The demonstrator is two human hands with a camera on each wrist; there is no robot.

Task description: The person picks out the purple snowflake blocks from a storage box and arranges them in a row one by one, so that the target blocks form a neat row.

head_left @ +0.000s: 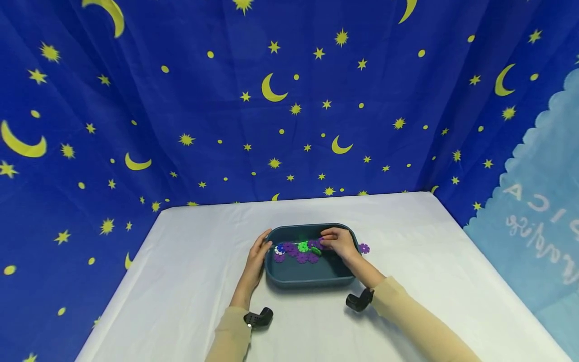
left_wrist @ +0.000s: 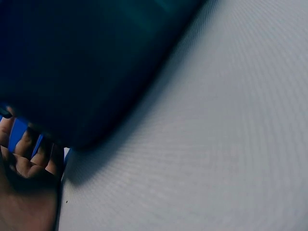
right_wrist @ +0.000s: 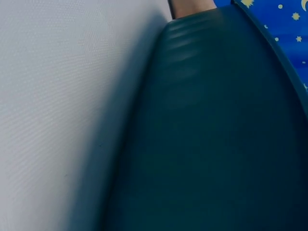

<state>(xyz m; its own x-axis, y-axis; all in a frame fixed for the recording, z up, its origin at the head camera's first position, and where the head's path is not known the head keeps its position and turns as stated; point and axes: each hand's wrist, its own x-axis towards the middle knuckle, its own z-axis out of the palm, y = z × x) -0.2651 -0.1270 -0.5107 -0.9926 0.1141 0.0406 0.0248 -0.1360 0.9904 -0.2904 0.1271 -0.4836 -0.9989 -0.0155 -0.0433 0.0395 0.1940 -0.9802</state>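
A dark teal tub (head_left: 294,274) holds several purple snowflake discs (head_left: 301,258), a bright green disc (head_left: 303,247), a darker green one (head_left: 315,251) and a blue-and-white one (head_left: 280,249). My left hand (head_left: 256,257) grips the tub's left end, fingers at the rim. In the left wrist view its bent fingers (left_wrist: 33,154) lie against the tub wall (left_wrist: 106,62). Inside the right half, my right hand (head_left: 340,243) pinches a purple disc at its fingertips, partly hidden by the fingers. The tub's outer wall (right_wrist: 207,120) fills much of the right wrist view.
One purple disc (head_left: 364,248) lies outside the tub by its right end. White cloth (head_left: 190,271) covers the table. A blue curtain (head_left: 226,100) with moons and stars rises behind and at the sides; a light-blue panel (head_left: 543,166) hangs on the right.
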